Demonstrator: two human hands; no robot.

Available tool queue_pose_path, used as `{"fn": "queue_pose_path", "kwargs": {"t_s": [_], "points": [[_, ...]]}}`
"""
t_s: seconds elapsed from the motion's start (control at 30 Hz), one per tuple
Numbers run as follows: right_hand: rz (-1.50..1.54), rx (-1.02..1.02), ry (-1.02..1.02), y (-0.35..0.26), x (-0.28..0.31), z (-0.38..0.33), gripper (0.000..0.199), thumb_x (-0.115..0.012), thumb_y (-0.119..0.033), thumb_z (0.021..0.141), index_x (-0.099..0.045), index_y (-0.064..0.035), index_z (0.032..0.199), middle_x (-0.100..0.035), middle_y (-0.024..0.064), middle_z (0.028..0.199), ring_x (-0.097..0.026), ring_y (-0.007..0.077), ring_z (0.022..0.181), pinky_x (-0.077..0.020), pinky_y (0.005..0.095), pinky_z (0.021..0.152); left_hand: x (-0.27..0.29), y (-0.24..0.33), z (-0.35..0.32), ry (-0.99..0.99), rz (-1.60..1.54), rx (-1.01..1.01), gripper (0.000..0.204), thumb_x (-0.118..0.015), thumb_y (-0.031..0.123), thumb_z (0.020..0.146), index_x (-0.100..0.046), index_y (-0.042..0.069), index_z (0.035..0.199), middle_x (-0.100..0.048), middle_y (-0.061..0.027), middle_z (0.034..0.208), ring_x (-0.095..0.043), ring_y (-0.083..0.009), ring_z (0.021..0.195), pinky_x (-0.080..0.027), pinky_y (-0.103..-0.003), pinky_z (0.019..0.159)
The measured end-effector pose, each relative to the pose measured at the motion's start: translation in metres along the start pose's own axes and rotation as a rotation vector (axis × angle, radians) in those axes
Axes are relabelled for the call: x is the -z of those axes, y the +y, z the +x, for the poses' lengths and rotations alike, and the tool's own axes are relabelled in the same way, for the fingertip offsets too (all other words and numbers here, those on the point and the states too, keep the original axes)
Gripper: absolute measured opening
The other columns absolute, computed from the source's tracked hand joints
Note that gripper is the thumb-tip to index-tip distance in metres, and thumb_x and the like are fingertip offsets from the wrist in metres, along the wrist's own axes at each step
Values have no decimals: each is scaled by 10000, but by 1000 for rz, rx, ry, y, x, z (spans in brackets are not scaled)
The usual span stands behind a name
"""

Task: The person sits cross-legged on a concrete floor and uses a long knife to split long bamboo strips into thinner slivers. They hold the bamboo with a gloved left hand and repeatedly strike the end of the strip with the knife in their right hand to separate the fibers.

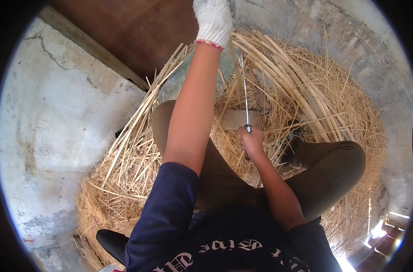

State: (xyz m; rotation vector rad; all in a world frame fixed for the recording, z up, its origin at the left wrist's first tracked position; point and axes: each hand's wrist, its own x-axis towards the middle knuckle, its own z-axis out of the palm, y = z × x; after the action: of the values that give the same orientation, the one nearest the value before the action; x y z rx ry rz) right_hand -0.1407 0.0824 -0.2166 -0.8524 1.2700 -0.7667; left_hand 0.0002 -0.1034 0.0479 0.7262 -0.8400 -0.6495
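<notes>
My left arm (193,109) reaches almost straight ahead, and its gloved left hand (213,20) is cut off by the upper edge, so I cannot tell how those fingers stand. My right forearm (279,186) slants inward between my bent legs (329,170), the right hand's (251,142) fingers clamped round a knife (246,97), blade pointing away from me, left of the thick strips (301,84)

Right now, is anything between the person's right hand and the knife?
Nothing visible is: the bare right hand is closed on the knife by its handle, the blade pointing away from the person. Straw shows around them, but none is seen caught in the grip.
</notes>
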Motion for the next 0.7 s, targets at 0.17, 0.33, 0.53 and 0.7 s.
{"fn": "queue_pose_path", "kwargs": {"t_s": [0.17, 0.33, 0.53, 0.7], "points": [[259, 441, -62, -6, -1, -3, 288, -628, -46, 893, -485, -73, 645, -458, -27, 549, -442, 82, 464, -403, 296, 462, 4, 0, 9, -1, -46, -39, 427, -588, 475, 1046, -563, 175, 743, -478, 75, 665, -397, -58, 556, -309, -266, 493], [181, 248, -91, -7, 9, 11, 268, -658, -115, 892, -507, -58, 678, -447, -11, 549, -445, 118, 452, -390, 327, 447, 3, -3, 5, 4, 6, -69, 429, -590, 477, 1045, -554, 183, 735, -472, 79, 655, -403, -60, 555, -308, -265, 495], [-86, -195, -4, 11, 19, 26, 277, -733, -250, 847, -547, -56, 783, -495, 41, 597, -459, 155, 454, -392, 322, 448, 5, 6, -4, -48, -94, 29, 444, -579, 476, 1051, -520, 196, 712, -437, 77, 610, -378, -59, 500, -283, -258, 459], [-91, -197, -62, 12, 12, 21, 278, -743, -261, 845, -578, -39, 812, -558, 63, 640, -541, 174, 509, -459, 340, 485, 9, 4, -3, -41, -66, -18, 450, -570, 475, 1055, -504, 200, 705, -437, 77, 606, -387, -64, 495, -283, -255, 453]]}}
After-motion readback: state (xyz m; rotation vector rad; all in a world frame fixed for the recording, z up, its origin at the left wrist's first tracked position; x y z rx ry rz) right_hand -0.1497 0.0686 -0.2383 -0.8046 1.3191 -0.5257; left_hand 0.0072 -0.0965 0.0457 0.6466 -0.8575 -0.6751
